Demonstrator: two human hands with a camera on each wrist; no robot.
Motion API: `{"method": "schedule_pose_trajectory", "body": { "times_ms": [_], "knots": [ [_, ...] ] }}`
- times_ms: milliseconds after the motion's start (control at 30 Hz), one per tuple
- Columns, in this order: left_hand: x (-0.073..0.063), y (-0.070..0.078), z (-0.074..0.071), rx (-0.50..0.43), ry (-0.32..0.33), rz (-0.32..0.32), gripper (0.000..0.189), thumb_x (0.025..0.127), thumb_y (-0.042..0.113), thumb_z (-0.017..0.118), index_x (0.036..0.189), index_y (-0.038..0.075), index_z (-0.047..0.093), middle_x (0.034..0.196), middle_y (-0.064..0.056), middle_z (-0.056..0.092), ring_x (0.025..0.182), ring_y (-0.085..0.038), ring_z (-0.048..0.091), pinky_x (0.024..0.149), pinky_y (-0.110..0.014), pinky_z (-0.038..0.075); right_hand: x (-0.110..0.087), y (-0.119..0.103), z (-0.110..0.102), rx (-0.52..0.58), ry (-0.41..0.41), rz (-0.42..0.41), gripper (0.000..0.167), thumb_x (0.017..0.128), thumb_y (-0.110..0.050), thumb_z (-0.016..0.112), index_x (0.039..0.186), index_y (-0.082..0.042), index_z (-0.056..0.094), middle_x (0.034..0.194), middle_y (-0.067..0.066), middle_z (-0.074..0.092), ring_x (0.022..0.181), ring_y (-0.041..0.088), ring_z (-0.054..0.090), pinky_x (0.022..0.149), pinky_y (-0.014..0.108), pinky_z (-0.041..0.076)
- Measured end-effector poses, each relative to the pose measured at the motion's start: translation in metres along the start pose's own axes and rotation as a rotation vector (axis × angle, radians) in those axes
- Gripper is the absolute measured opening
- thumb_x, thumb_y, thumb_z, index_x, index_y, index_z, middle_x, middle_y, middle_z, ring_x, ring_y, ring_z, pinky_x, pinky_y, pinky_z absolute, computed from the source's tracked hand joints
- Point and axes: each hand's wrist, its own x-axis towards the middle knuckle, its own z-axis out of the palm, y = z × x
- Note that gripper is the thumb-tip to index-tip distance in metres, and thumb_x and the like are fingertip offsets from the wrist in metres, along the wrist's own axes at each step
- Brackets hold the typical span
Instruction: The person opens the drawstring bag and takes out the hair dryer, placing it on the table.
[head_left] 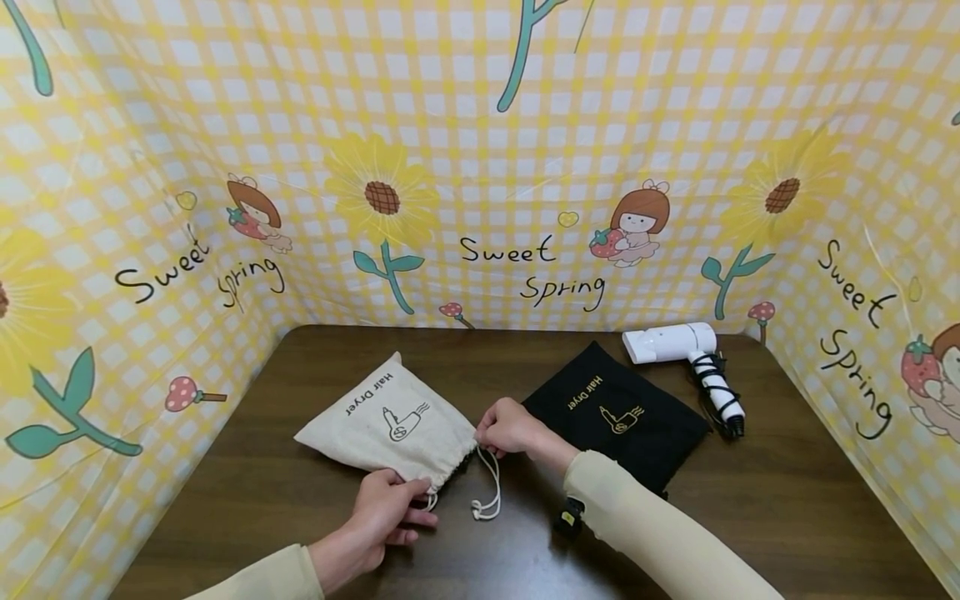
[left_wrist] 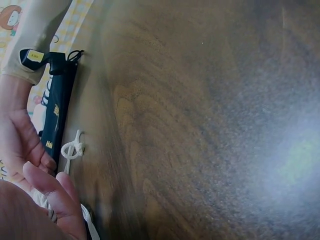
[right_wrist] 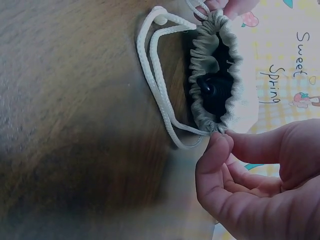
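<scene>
A cream cloth drawstring bag [head_left: 375, 429], printed "Hair Dryer" with a small dryer drawing, lies on the table with its gathered mouth turned toward the right. My left hand [head_left: 378, 510] pinches the near corner of that mouth between thumb and forefinger, the other fingers spread below. At the far corner, my right hand [head_left: 513, 427] pinches the gathered edge with thumb and fingertips. In the right wrist view the ruffled mouth [right_wrist: 196, 62] gapes, and something black [right_wrist: 217, 92] shows inside. A white knotted drawstring [head_left: 495, 492] loops out beside my right hand onto the wood.
A black cloth bag [head_left: 637, 408] with gold "Hair Dryer" print lies flat, partly behind my right forearm. Beyond it, at the back right, rests a white hair dryer [head_left: 667, 342] with its black cord wound round the handle. Checked fabric walls [head_left: 480, 167] enclose the brown table [head_left: 247, 508].
</scene>
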Motion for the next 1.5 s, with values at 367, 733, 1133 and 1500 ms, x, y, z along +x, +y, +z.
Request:
{"method": "schedule_pose_trajectory", "body": {
  "times_ms": [367,733,1133,1500],
  "knots": [
    [0.001,-0.001,-0.001,0.011,0.002,-0.004,0.022,0.100,0.012,0.069,0.106,-0.004,0.054,0.086,-0.018,0.071,0.061,-0.022,0.073,0.042,-0.024,0.048,0.002,0.004,-0.003,0.011,-0.004,0.007,0.016,0.098,-0.004,0.069,0.085,0.002,0.076,0.067,0.007,0.066,0.055,0.010,0.057,0.057,0.026,0.056],
    [0.002,0.001,-0.002,0.012,0.005,-0.001,0.024,0.100,0.012,0.069,0.108,-0.004,0.054,0.091,-0.020,0.066,0.061,-0.022,0.073,0.042,-0.024,0.048,0.000,0.001,-0.006,0.028,-0.004,0.012,0.015,0.099,-0.002,0.068,0.087,0.005,0.075,0.068,0.005,0.064,0.057,0.011,0.058,0.061,0.030,0.058],
    [0.000,0.000,-0.004,0.022,0.016,0.000,0.022,0.099,0.011,0.069,0.106,-0.003,0.053,0.093,-0.019,0.065,0.060,-0.021,0.072,0.042,-0.024,0.047,0.000,0.002,-0.009,0.037,0.002,0.003,0.015,0.099,-0.001,0.068,0.087,0.005,0.074,0.066,0.003,0.062,0.057,0.011,0.057,0.058,0.027,0.056],
    [-0.004,0.001,-0.005,0.029,0.023,-0.011,0.022,0.099,0.010,0.069,0.108,-0.004,0.054,0.091,-0.021,0.069,0.060,-0.021,0.072,0.042,-0.024,0.047,0.004,0.004,-0.012,0.051,0.018,0.013,0.014,0.098,-0.002,0.069,0.087,0.004,0.075,0.067,0.004,0.061,0.058,0.011,0.057,0.058,0.027,0.057]
  ]
}}
